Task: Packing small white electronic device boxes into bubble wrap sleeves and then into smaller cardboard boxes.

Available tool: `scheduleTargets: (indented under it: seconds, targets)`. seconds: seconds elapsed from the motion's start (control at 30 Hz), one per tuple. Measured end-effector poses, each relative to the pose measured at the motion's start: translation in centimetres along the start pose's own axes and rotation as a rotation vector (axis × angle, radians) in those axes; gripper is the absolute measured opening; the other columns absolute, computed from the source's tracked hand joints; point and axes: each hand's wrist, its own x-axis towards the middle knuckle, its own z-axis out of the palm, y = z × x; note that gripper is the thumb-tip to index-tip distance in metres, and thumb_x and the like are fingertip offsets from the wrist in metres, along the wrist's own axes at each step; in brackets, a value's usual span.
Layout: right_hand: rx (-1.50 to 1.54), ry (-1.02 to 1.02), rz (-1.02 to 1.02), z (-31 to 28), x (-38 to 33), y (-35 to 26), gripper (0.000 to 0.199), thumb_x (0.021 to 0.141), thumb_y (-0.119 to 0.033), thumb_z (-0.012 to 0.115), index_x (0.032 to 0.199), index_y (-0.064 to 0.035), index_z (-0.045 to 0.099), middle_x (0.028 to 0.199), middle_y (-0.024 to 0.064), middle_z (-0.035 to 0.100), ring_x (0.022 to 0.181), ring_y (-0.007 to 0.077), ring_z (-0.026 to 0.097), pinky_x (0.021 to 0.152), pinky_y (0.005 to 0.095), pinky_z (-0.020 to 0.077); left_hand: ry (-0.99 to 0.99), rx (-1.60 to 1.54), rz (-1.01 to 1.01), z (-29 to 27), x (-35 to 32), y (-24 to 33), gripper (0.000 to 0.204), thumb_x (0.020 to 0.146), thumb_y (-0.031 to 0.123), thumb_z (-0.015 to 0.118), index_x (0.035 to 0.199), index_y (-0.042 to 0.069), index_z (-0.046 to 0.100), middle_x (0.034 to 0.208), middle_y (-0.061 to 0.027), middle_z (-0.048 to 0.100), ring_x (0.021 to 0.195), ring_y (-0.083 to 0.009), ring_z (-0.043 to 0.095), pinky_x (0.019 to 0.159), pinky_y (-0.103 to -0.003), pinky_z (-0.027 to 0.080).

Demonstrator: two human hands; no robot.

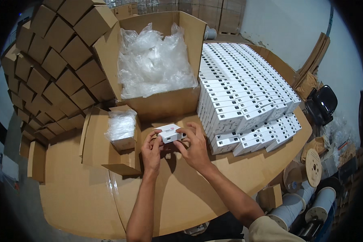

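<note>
Between my two hands, raised over the cardboard-covered table [76,193], is a small white box [169,133] with printing on its top and a dark square on its side. The fingers of my left hand [152,152] close on its left end. My right hand [194,147] grips the right end with thumb and fingers. Just left of my left hand stands an open brown carton [123,166] with its flaps folded out. Inside it sits a bundle wrapped in clear plastic [122,124]. Many similar white boxes [246,97] are stacked to the right of my right hand.
A large open carton [169,105] full of clear plastic bags [153,60] stands beyond my hands. Brown cardboard boxes [54,60] pile high at the left. Cable spools [288,207] and a black chair [322,103] are on the floor at the right.
</note>
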Motion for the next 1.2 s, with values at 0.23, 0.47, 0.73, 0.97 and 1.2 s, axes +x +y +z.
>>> scheduleTargets:
  seconds: [0.23,0.47,0.73,0.97,1.2]
  targets:
    - [0.669,0.131,0.388,5.1,0.5,5.3,0.019,0.09,0.002,0.068,0.106,0.0024,0.06,0.125,0.0187,0.059,0.098,0.0157,0.064,0.079,0.0253,0.0551,-0.013,0.186,0.255,-0.4,2.9,-0.9,0.022,0.101,0.007,0.055,0.122,0.004,0.059,0.103,-0.0047,0.063,0.087,-0.0072,0.06,0.071,-0.023,0.054]
    - [0.746,0.111,0.428,6.2,0.4,7.0,0.015,0.091,0.008,0.065,0.097,0.0004,0.053,0.119,0.0124,0.064,0.094,0.0096,0.06,0.081,0.0238,0.0523,-0.044,0.375,0.375,-1.3,3.1,-2.0,0.024,0.097,0.001,0.056,0.121,0.002,0.056,0.109,-0.0086,0.06,0.098,-0.0124,0.06,0.084,-0.026,0.052]
    - [0.242,0.03,0.255,5.6,0.2,9.0,0.031,0.083,0.001,0.074,0.105,-0.0028,0.052,0.104,0.0128,0.067,0.093,0.0208,0.066,0.081,0.0327,0.0536,0.067,0.571,0.474,-0.8,2.9,-2.6,0.038,0.092,-0.008,0.054,0.128,0.001,0.046,0.115,-0.0145,0.063,0.109,-0.0222,0.065,0.092,-0.035,0.052]
    - [0.102,-0.006,0.22,5.1,0.0,8.4,0.035,0.085,-0.006,0.073,0.115,-0.0073,0.055,0.103,0.0138,0.068,0.097,0.0309,0.068,0.083,0.0417,0.0531,0.073,0.642,0.405,-1.5,2.8,-3.1,0.037,0.091,-0.01,0.053,0.126,0.0,0.048,0.117,-0.0172,0.064,0.109,-0.0262,0.067,0.091,-0.036,0.053]
    - [0.036,-0.038,0.256,4.5,0.1,8.0,0.034,0.087,-0.012,0.072,0.117,-0.0087,0.055,0.105,0.0124,0.068,0.101,0.0317,0.066,0.084,0.0428,0.0521,0.072,0.677,0.402,-1.6,2.8,-3.3,0.04,0.089,-0.01,0.055,0.127,0.001,0.048,0.114,-0.018,0.065,0.108,-0.0282,0.067,0.091,-0.037,0.054]
